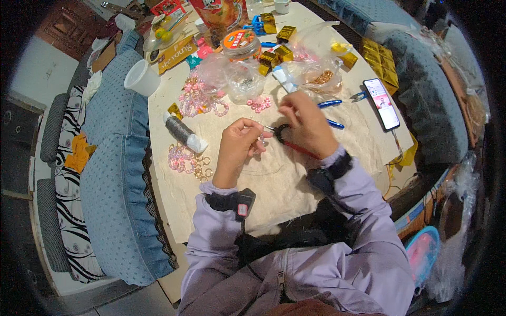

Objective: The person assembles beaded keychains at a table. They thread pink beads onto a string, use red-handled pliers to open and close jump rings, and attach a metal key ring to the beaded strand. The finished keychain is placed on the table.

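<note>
My left hand (pixel 238 148) is closed in a pinch over the cloth, its fingertips on a small pinkish beaded piece (pixel 261 138) too fine to make out fully. Gripped in my right hand (pixel 311 125) are pliers (pixel 295 146) with red and black handles, their metal tip close to my left fingertips. Just beyond lies a small cluster of pink beads (pixel 258 104). Left of my left hand are a pink beaded bracelet (pixel 181 159), several gold rings (pixel 203 169) and a spool of grey thread or wire (pixel 179 130).
A pale cloth (pixel 282 181) covers the near table. Beyond lie strung pink beads (pixel 197 100), a clear bag (pixel 245 81), a bag of gold-coloured pieces (pixel 324 79), a round jar (pixel 241 46) and gold boxes (pixel 283 52). Blue pens (pixel 330 104) and a lit phone (pixel 382 105) sit right; a white tub (pixel 141 79), left.
</note>
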Demonstrator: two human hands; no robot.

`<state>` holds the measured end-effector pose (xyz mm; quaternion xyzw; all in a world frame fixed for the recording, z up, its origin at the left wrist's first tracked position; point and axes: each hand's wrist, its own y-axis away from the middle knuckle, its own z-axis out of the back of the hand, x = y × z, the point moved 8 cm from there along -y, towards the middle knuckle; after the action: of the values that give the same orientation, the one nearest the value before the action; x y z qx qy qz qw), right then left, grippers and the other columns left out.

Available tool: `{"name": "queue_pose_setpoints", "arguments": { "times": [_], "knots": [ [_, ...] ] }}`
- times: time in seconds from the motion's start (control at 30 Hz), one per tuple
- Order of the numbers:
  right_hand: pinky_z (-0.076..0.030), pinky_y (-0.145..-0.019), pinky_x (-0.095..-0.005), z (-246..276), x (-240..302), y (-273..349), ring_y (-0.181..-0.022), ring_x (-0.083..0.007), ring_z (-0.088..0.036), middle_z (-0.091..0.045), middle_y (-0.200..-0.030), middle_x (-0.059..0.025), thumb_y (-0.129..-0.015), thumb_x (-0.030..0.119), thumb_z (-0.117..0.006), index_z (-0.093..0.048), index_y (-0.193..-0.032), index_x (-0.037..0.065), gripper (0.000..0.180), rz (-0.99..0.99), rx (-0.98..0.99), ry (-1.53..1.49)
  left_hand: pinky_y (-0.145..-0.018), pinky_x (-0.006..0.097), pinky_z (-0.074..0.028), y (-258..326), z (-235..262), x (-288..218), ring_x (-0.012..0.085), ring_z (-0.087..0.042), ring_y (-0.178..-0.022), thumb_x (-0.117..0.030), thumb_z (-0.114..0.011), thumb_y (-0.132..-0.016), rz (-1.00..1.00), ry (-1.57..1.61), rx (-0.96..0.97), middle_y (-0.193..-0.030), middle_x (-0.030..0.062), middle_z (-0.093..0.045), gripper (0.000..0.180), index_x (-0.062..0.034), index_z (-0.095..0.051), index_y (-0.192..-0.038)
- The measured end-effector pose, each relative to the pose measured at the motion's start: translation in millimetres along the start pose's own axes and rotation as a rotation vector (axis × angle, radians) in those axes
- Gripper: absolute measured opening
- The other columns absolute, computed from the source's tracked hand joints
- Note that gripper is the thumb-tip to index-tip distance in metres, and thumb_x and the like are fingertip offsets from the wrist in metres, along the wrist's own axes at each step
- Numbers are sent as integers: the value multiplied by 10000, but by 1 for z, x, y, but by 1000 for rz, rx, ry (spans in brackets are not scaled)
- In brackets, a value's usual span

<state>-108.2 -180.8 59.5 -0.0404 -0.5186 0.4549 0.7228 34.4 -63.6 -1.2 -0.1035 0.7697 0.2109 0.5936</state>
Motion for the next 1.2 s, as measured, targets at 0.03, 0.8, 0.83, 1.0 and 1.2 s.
{"name": "queue_pose_setpoints", "arguments": {
  "times": [0.03, 0.8, 0.83, 1.0, 1.2],
  "knots": [
    [-494, -822, -441, 16, -3, 1, -960, -372, -606, -608, -1004, -161, -902, 159, -724, -601, -1031, 42, 213, 19, 5, 114, -459, 179, -452, -1, 2, 0, 99, -646, -570, -135, -655, -997, -2, -3, -16, -968, 204, -759, 121, -28, -601, -1011],
    [-495, -923, -468, 83, -62, 10, -1046, -399, -601, -567, -1112, -237, -850, 237, -667, -522, -1231, -9, 476, -120, 399, 439, -764, 328, -639, -5, 14, 10, 303, -755, -956, -189, -589, -1046, 70, 339, -25, -1144, 287, -697, 189, -3, -569, -1066],
    [-498, -919, -462, 79, -52, 9, -1045, -398, -606, -573, -1110, -233, -861, 246, -661, -527, -1236, -3, 469, -62, 392, 368, -766, 321, -640, -5, 13, 10, 307, -759, -950, -193, -586, -1046, 71, 339, -27, -1138, 278, -703, 187, -8, -566, -1066],
    [-514, -870, -433, 41, -5, 8, -1013, -370, -622, -596, -1096, -185, -876, 287, -686, -606, -1209, 28, 429, 126, 413, 296, -772, 331, -644, -2, 6, 7, 294, -759, -945, -197, -581, -1054, 88, 274, 40, -1135, 256, -707, 189, -9, -574, -1071],
    [-532, -846, -411, 12, 23, 13, -994, -354, -635, -612, -1118, -172, -859, 275, -734, -661, -1241, 56, 446, 156, 404, 294, -773, 324, -646, -2, 8, 9, 245, -757, -892, -221, -598, -1052, 48, 273, -6, -1082, 171, -715, 208, -15, -588, -1075]
  ]
}}
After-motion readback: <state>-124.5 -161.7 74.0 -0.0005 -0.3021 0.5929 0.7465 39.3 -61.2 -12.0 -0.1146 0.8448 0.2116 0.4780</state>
